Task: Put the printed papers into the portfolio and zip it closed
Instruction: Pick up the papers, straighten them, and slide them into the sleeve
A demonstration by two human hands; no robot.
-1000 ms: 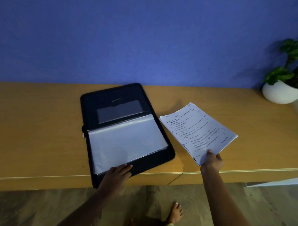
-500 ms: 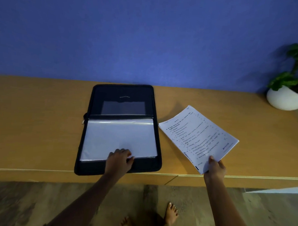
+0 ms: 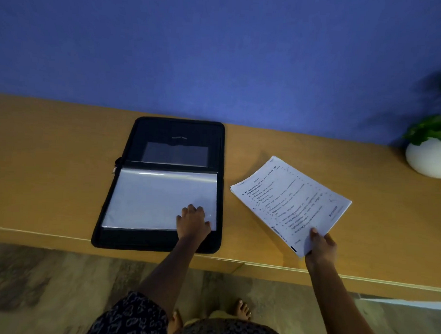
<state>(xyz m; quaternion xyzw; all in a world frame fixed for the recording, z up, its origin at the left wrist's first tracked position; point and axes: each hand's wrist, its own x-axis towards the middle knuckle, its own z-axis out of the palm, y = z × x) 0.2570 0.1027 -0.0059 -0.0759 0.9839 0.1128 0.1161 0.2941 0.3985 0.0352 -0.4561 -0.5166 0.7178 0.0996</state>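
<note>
A black zip portfolio [image 3: 127, 241] lies open on the wooden table [image 3: 52, 166], its lid flat toward the wall and clear plastic sleeves [image 3: 150, 199] on the near half. My left hand [image 3: 193, 223] rests on the near right corner of the sleeves, fingers bent at their edge. To the right, a stack of printed papers [image 3: 288, 201] is held tilted above the table. My right hand [image 3: 320, 246] pinches its near corner, thumb on top.
A white round pot [image 3: 429, 159] with a green plant [image 3: 428, 126] stands at the table's far right by the blue wall. The table's front edge [image 3: 261, 264] runs just below both hands. My bare feet are on the floor beneath.
The portfolio turned from skewed to square with the table edge. My left hand slid right along the sleeves to their near right corner. The papers stay in my right hand.
</note>
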